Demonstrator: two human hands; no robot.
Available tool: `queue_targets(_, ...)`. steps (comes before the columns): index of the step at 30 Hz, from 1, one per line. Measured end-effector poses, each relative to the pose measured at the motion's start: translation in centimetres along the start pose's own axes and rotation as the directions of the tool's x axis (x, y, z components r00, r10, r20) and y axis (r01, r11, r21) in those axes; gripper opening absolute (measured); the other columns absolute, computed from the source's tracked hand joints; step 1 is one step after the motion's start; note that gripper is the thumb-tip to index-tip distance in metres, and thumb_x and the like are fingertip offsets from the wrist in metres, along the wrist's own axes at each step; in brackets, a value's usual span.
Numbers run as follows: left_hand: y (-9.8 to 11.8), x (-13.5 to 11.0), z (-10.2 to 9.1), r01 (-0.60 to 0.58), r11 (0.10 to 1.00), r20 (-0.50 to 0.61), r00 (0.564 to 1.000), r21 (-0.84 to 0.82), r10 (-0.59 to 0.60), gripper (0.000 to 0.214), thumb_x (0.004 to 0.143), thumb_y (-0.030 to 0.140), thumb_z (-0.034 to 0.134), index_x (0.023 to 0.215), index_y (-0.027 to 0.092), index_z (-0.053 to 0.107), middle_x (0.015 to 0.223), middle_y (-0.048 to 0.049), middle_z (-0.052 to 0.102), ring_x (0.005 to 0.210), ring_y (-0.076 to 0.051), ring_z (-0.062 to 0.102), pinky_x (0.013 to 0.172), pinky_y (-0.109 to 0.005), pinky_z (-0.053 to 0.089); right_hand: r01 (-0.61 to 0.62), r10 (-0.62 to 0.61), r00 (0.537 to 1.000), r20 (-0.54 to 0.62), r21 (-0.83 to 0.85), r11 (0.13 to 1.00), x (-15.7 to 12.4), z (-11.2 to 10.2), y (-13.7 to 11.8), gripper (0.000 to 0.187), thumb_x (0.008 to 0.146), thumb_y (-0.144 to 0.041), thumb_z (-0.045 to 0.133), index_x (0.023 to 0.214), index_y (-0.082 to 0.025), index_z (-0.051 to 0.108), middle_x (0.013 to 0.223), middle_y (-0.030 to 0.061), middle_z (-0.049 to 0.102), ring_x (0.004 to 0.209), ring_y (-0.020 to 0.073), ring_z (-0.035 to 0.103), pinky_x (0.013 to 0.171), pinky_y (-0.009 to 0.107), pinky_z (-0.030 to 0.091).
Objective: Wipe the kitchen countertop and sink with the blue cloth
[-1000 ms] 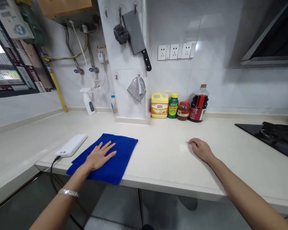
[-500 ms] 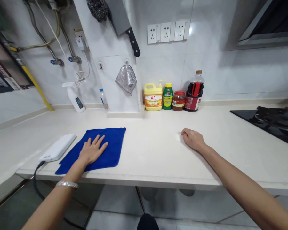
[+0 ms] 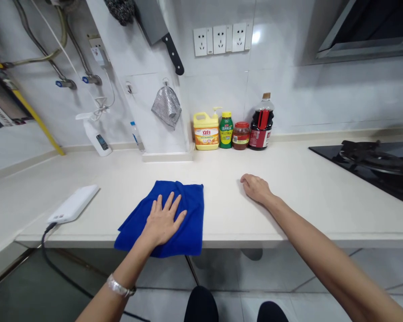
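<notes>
My left hand (image 3: 163, 223) lies flat with spread fingers on a blue cloth (image 3: 192, 205), pressing it to the white countertop (image 3: 221, 203). The cloth is folded, a bit wrinkled along its back, and its near edge hangs slightly over the counter's front edge. To the right, my right hand (image 3: 256, 188) rests on the counter with its fingers curled in, and no object shows in it. A silver bracelet (image 3: 119, 286) is on my left wrist.
A white power bank (image 3: 74, 205) with a black cable stands left of the cloth. Along the wall are a spray bottle (image 3: 97, 139), a yellow detergent jug (image 3: 206, 132), a green bottle (image 3: 226, 130), a red-lidded jar (image 3: 241, 136) and a dark sauce bottle (image 3: 261, 125). A gas stove (image 3: 379, 161) sits right.
My left hand has slid the blue cloth to the right, away from the power bank and partly over the front edge. My right hand stays curled on the counter. The view has shifted slightly.
</notes>
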State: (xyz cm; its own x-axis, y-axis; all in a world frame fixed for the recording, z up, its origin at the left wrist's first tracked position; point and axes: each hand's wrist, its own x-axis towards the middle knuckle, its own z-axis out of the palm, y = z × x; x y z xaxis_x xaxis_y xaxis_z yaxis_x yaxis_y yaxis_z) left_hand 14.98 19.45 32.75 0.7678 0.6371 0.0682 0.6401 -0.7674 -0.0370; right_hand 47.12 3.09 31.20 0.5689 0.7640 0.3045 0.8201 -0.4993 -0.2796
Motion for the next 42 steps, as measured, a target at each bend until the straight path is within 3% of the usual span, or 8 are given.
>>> queue_targets(11, 5.6, -3.5, 0.7, -0.111, 0.991, -0.173, 0.980, -0.074, 0.097, 0.067, 0.096, 0.057, 0.029, 0.154, 0.023, 0.037, 0.163, -0.0054, 0.031, 0.150, -0.044, 0.015, 0.123, -0.057, 0.017, -0.001, 0.001, 1.000, -0.010, -0.033, 0.999, -0.8, 0.1, -0.4, 0.032, 0.092, -0.016, 0.042, 0.115, -0.021, 0.063, 0.121, 0.0088, 0.068, 0.104, 0.0233, 0.063, 0.085, 0.032, 0.045)
queue_targets(17, 9.5, -4.3, 1.6, -0.160, 0.967, -0.292, 0.951, -0.196, 0.098, 0.066, 0.095, 0.058, 0.035, 0.150, 0.024, 0.046, 0.159, -0.0070, 0.039, 0.147, -0.050, 0.019, 0.119, -0.067, 0.018, -0.017, 0.016, 0.998, -0.057, -0.020, 1.000, -0.9, 0.6, -0.2, 0.033, 0.090, -0.016, 0.043, 0.113, -0.021, 0.066, 0.118, 0.0091, 0.070, 0.100, 0.0223, 0.065, 0.084, 0.032, 0.046)
queue_targets(25, 14.5, -5.0, 4.8, -0.462, 0.867, -0.629, 0.734, -0.185, 0.257, 0.065, 0.090, 0.055, 0.052, 0.146, 0.024, 0.050, 0.150, -0.0150, 0.049, 0.143, -0.047, 0.033, 0.110, -0.068, 0.037, 0.057, -0.056, 0.990, -0.131, 0.005, 0.998, -0.7, 1.6, 1.6, 0.036, 0.086, -0.016, 0.041, 0.104, -0.022, 0.071, 0.109, 0.0059, 0.074, 0.097, 0.0213, 0.066, 0.089, 0.033, 0.048)
queue_targets(30, 11.0, -5.2, 6.9, -0.518, 0.855, -0.769, 0.559, -0.031, 0.310, 0.050, 0.093, 0.049, 0.054, 0.136, 0.024, 0.060, 0.139, -0.0075, 0.062, 0.131, -0.030, 0.053, 0.109, -0.045, 0.044, 0.117, -0.105, 0.981, -0.164, 0.066, 0.991, -0.7, 1.9, 2.8, 0.036, 0.085, -0.022, 0.039, 0.101, -0.020, 0.071, 0.104, 0.0066, 0.074, 0.092, 0.0217, 0.066, 0.089, 0.035, 0.049)
queue_targets(33, 7.1, -5.0, 8.1, -0.485, 0.872, -0.858, 0.416, 0.072, 0.302, 0.048, 0.095, 0.053, 0.050, 0.132, 0.027, 0.063, 0.131, -0.0021, 0.069, 0.123, -0.023, 0.059, 0.110, -0.037, 0.041, 0.142, -0.125, 0.978, -0.168, 0.092, 0.986, -0.8, 2.0, 3.2, 0.036, 0.085, -0.026, 0.039, 0.099, -0.021, 0.071, 0.100, 0.0065, 0.074, 0.088, 0.0215, 0.066, 0.087, 0.035, 0.049)
queue_targets(35, 3.9, -4.9, 9.0, -0.426, 0.893, -0.873, 0.369, 0.146, 0.318, 0.048, 0.098, 0.056, 0.040, 0.132, 0.031, 0.063, 0.126, 0.0006, 0.071, 0.119, -0.021, 0.062, 0.110, -0.035, 0.039, 0.153, -0.135, 0.977, -0.164, 0.101, 0.983, -0.9, 2.0, 3.3, 0.036, 0.085, -0.028, 0.039, 0.098, -0.020, 0.071, 0.098, 0.0068, 0.074, 0.086, 0.0214, 0.066, 0.085, 0.035, 0.049)
queue_targets(37, 0.5, -4.9, 9.9, -0.354, 0.915, -0.866, 0.376, 0.193, 0.328, 0.050, 0.100, 0.058, 0.031, 0.133, 0.037, 0.062, 0.123, 0.0024, 0.073, 0.115, -0.020, 0.063, 0.109, -0.034, 0.039, 0.161, -0.142, 0.976, -0.166, 0.103, 0.982, -1.0, 2.0, 3.4, 0.036, 0.086, -0.030, 0.039, 0.098, -0.020, 0.070, 0.097, 0.0072, 0.073, 0.083, 0.0213, 0.065, 0.083, 0.035, 0.049)
queue_targets(42, -6.5, -5.3, 11.2, -0.273, 0.951, -0.825, 0.497, 0.147, 0.270, 0.057, 0.098, 0.065, 0.022, 0.133, 0.044, 0.061, 0.119, 0.0012, 0.074, 0.109, -0.023, 0.065, 0.104, -0.039, 0.039, 0.165, -0.152, 0.975, -0.162, 0.066, 0.984, -1.1, 2.0, 3.6, 0.035, 0.087, -0.032, 0.039, 0.100, -0.021, 0.070, 0.096, 0.0075, 0.073, 0.081, 0.0215, 0.065, 0.080, 0.036, 0.049)
